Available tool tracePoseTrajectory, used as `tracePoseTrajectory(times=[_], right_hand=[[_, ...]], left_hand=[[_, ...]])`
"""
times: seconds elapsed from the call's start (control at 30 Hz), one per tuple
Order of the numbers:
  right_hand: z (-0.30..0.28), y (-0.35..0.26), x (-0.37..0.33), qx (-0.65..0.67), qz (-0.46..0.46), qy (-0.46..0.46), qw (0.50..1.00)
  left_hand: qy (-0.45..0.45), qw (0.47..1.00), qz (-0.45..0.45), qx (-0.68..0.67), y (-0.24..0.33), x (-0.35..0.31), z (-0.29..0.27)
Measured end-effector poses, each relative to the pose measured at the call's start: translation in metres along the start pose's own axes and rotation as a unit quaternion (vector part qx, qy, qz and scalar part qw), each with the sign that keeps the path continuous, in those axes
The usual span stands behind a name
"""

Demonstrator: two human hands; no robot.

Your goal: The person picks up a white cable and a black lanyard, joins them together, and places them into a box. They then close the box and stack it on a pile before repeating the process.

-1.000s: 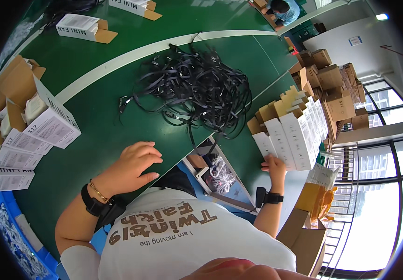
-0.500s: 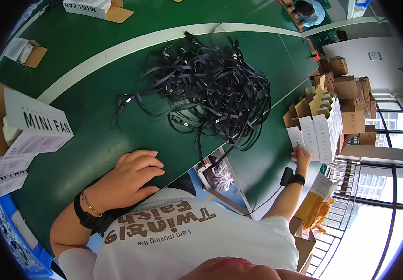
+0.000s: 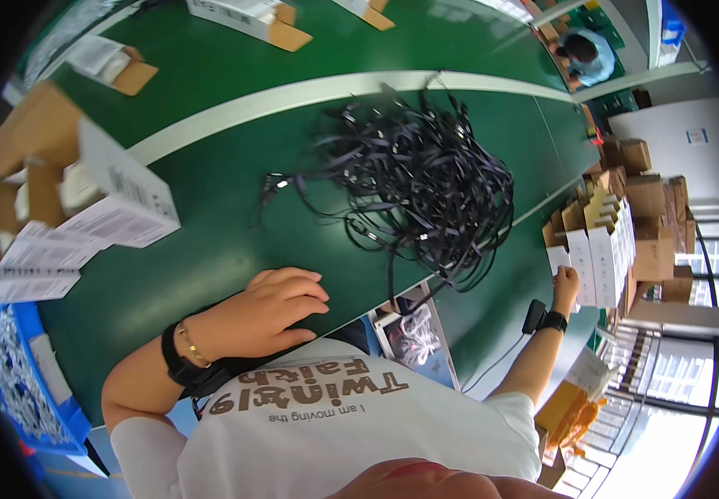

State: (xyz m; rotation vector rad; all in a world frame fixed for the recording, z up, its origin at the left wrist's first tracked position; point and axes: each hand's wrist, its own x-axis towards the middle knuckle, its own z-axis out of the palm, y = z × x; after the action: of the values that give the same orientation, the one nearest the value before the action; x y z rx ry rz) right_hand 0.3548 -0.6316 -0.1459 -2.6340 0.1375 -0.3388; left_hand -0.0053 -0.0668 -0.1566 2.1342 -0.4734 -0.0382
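My left hand (image 3: 289,312) lies palm down at the near edge of the green tabletop (image 3: 210,249), holding nothing, its fingers stretched out. A big tangle of flat black lanyards (image 3: 426,183) with small metal and plastic clips is heaped in front of it, a short way off. Out to the right, my right hand (image 3: 566,285) is closed at the lower end of a white box (image 3: 577,258), the nearest side of a row of open-topped boxes with brown flaps. Its fingertips are partly hidden against the box.
Opened white cartons (image 3: 139,208) stand at the left, above a blue bin (image 3: 39,374) of small silvery packets. A pale divider strip (image 3: 293,100) crosses the table. An open drawer (image 3: 414,333) holds clear bags. Brown cartons (image 3: 649,216) are stacked right; another person (image 3: 588,58) sits far off.
The whole view has swung left, so things sit further right in the picture. My left hand rests as before; my right hand stays at the white box, its fingers more curled.
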Motion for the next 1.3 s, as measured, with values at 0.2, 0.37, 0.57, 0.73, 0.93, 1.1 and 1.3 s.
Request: tracePoseTrajectory(times=[0.2,0.37,0.57,0.73,0.93,1.1,1.3], right_hand=[[0.013,-0.243,-0.081,0.083,-0.273,-0.214,0.934],[0.035,-0.401,-0.156,0.109,-0.482,-0.418,0.762],[0.142,-0.519,-0.125,0.113,-0.616,-0.297,0.721],[0.271,-0.586,-0.08,0.087,-0.545,-0.064,0.832],[0.342,-0.603,-0.065,0.171,-0.436,-0.131,0.874],[0.336,-0.596,-0.041,0.179,-0.378,-0.083,0.905],[0.348,-0.582,-0.002,0.155,-0.302,0.221,0.914]], left_hand=[[-0.005,0.998,0.024,0.051,0.015,-0.001,-0.004],[-0.028,0.997,0.009,0.074,0.055,-0.019,-0.028],[0.181,0.96,0.186,0.106,0.117,-0.056,-0.081],[0.52,0.754,0.382,-0.125,0.146,-0.089,-0.056],[0.494,0.791,0.332,-0.141,0.163,-0.111,-0.065],[0.555,0.769,0.293,-0.123,0.168,-0.106,-0.073],[0.536,0.792,0.252,-0.148,0.154,-0.122,-0.09]])
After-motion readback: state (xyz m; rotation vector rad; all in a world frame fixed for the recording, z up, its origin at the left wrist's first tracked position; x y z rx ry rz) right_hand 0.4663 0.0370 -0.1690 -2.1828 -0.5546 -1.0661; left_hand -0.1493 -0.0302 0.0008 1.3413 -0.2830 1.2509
